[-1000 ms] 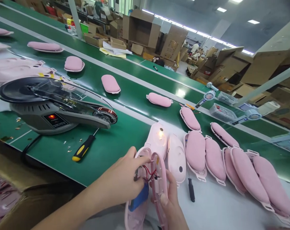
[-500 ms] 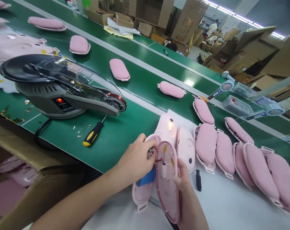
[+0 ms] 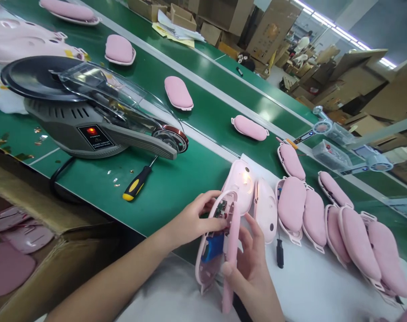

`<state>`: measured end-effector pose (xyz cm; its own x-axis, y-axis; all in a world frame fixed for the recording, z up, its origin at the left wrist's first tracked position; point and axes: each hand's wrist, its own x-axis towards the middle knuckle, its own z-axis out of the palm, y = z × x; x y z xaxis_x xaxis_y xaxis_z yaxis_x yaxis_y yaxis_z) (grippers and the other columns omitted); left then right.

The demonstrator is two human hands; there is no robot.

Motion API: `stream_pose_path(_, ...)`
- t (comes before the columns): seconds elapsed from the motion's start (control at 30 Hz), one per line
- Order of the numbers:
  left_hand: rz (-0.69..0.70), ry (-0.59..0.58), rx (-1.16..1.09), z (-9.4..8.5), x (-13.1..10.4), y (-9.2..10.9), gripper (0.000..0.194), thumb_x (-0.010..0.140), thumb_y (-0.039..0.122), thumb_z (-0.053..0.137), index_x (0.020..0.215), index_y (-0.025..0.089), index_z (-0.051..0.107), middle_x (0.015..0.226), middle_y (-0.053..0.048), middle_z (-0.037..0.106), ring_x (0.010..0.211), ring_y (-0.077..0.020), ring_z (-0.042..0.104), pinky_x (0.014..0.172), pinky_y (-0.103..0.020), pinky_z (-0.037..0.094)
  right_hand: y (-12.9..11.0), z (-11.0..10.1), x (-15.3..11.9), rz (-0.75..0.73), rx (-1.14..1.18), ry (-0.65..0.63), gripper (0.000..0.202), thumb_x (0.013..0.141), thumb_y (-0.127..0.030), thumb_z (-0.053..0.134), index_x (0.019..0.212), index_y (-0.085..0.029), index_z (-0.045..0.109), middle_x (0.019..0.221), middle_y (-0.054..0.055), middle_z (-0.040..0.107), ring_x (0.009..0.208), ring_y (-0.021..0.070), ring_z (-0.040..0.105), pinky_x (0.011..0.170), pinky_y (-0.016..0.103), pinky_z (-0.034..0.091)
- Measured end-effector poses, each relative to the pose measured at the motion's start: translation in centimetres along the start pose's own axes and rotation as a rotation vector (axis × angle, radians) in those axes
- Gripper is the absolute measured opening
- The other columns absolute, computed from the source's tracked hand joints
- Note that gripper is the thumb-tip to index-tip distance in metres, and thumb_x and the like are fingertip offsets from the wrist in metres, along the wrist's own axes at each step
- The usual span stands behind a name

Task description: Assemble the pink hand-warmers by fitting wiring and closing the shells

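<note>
An opened pink oval casing is between my hands, its two halves standing at a narrow angle. My left hand (image 3: 197, 220) grips the left half (image 3: 200, 261), thumb reaching inside beside a green circuit board (image 3: 220, 207). Below the board sits a blue block (image 3: 212, 248). My right hand (image 3: 255, 270) holds the other half (image 3: 232, 250), seen nearly edge-on, with the thumb on its near edge. Red wires near the board are partly hidden by my left thumb. Just beyond stand two pale pink casings (image 3: 239, 185), (image 3: 265, 210) with a dark round spot each.
A grey tape dispenser (image 3: 75, 129) with a red light and a yellow-black screwdriver (image 3: 138, 183) lie left. Several pink casings (image 3: 292, 203) crowd the right, near a small black screwdriver (image 3: 280, 254). More casings (image 3: 250, 127) line the green bench. A cardboard box (image 3: 72, 250) stands lower left.
My right hand has turned the right half from showing its inside to nearly edge-on, closer to the left half. The left half has tilted too, showing its circuit board. The view has shifted slightly.
</note>
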<state>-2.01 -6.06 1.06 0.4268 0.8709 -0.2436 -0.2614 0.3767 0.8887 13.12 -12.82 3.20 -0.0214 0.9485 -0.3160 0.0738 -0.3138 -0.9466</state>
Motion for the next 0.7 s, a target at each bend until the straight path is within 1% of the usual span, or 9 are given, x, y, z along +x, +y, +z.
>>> stream_pose_path(0.07,0.007,-0.077,-0.144,0.0,-0.3,-0.9,0.068,0.073,0.035,0.071,0.133,0.027,0.039,0.125,-0.007,0.058,0.108,-0.0247,0.059,0.088,-0.036,0.047,0.0,0.0,-0.1,-0.008,-0.014,-0.009,0.083,0.071,-0.055,0.073,0.135,-0.038,0.023,0.143,0.009,0.037,0.118,0.0283,0.053,0.090,0.044,0.050)
stream_pose_path(0.13,0.018,-0.142,-0.237,0.2,-0.8,-1.6,0.077,0.075,0.036,0.071,0.140,0.030,0.029,0.132,-0.008,0.054,0.114,-0.0253,0.057,0.093,-0.038,0.044,0.1,0.1,-0.1,-0.055,0.051,-0.034,0.076,0.070,-0.054,0.074,0.128,-0.037,0.028,0.136,0.009,0.044,0.112,0.0268,0.056,0.081,0.039,0.054)
stream_pose_path(0.2,0.013,-0.217,-0.265,0.5,-1.4,-1.8,0.081,0.078,0.038,0.069,0.143,0.032,0.021,0.131,-0.008,0.055,0.118,-0.0258,0.055,0.098,-0.040,0.042,0.2,0.1,0.0,-0.102,0.137,-0.058,0.071,0.068,-0.053,0.076,0.121,-0.037,0.032,0.125,0.007,0.052,0.103,0.0247,0.060,0.076,0.037,0.055)
stream_pose_path(0.27,-0.012,-0.268,-0.253,0.7,-1.7,-1.6,0.080,0.080,0.039,0.067,0.144,0.033,0.019,0.127,-0.007,0.057,0.119,-0.0258,0.054,0.101,-0.043,0.039,0.3,0.0,0.3,-0.137,0.185,-0.049,0.069,0.067,-0.052,0.078,0.118,-0.037,0.033,0.116,0.004,0.057,0.100,0.0239,0.062,0.080,0.039,0.053)
stream_pose_path(0.33,-0.019,-0.223,-0.249,0.8,-1.8,-1.3,0.077,0.079,0.042,0.067,0.142,0.032,0.023,0.122,-0.006,0.060,0.117,-0.0262,0.055,0.102,-0.045,0.038,0.4,-0.3,0.5,-0.147,0.197,-0.016,0.068,0.068,-0.054,0.077,0.117,-0.037,0.034,0.111,0.003,0.061,0.101,0.0256,0.063,0.084,0.042,0.052)
stream_pose_path(0.4,-0.008,-0.146,-0.281,1.0,-1.6,-1.0,0.076,0.076,0.048,0.070,0.138,0.029,0.032,0.120,-0.007,0.061,0.116,-0.0282,0.055,0.102,-0.047,0.037,0.6,-0.7,0.9,-0.133,0.209,0.009,0.067,0.068,-0.057,0.074,0.119,-0.035,0.036,0.111,0.005,0.063,0.101,0.0286,0.064,0.083,0.044,0.052)
stream_pose_path(0.5,-0.008,-0.090,-0.418,1.5,-1.4,-0.5,0.081,0.067,0.060,0.072,0.133,0.026,0.039,0.126,-0.011,0.060,0.122,-0.0324,0.052,0.104,-0.048,0.036,1.0,-1.1,1.3,-0.130,0.212,0.030,0.069,0.068,-0.061,0.070,0.124,-0.032,0.041,0.122,0.010,0.062,0.105,0.0325,0.063,0.077,0.043,0.054)
stream_pose_path(0.57,-0.005,-0.085,-0.509,1.8,-1.4,-0.2,0.084,0.065,0.065,0.070,0.134,0.027,0.039,0.133,-0.012,0.057,0.126,-0.0321,0.050,0.106,-0.046,0.036,1.3,-1.2,1.5,-0.144,0.199,0.031,0.070,0.070,-0.062,0.067,0.128,-0.032,0.041,0.129,0.011,0.059,0.108,0.0329,0.062,0.076,0.042,0.054)
stream_pose_path(0.7,-0.022,-0.096,-0.556,2.4,-1.6,0.2,0.084,0.072,0.069,0.059,0.140,0.029,0.030,0.134,-0.012,0.056,0.124,-0.0300,0.052,0.103,-0.044,0.040,1.7,-1.2,1.7,-0.152,0.260,-0.024,0.070,0.076,-0.055,0.066,0.136,-0.033,0.037,0.131,0.010,0.058,0.110,0.0314,0.061,0.079,0.042,0.054)
